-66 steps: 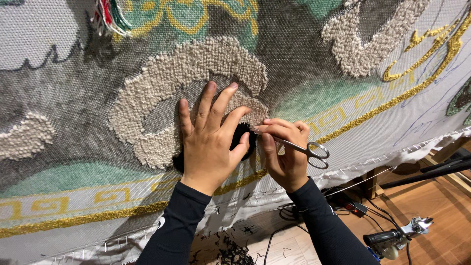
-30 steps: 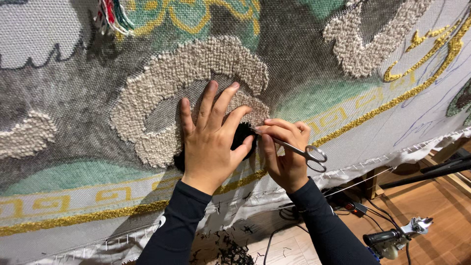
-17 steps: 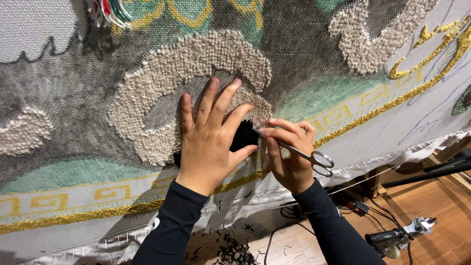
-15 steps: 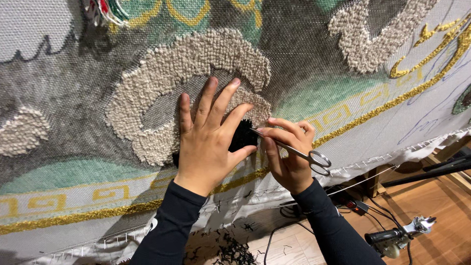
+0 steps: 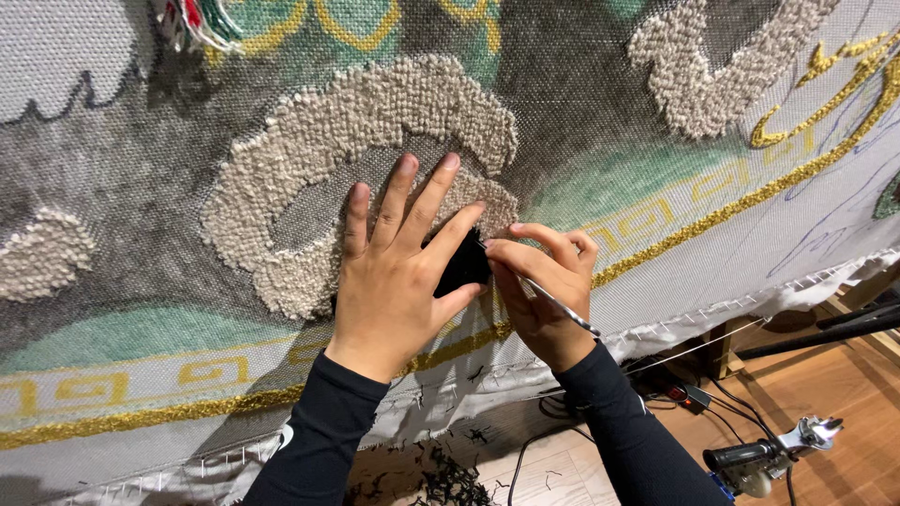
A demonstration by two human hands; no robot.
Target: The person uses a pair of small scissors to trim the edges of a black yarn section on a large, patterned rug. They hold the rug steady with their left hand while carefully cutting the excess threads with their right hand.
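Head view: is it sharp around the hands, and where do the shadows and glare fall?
Head view: left hand and right hand are sharp on the grey woven tufting cloth with beige looped swirls; soft shadow falls below-left of the left forearm; the thin silver scissors glint slightly; edges bow from the wide lens.

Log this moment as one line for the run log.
left hand: flat on tufted rug, beside black patch | right hand: holds scissors at patch | floor: yarn clippings

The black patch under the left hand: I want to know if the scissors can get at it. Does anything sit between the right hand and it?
Nothing visible: the right hand holds the scissors at the black patch beside the left hand.
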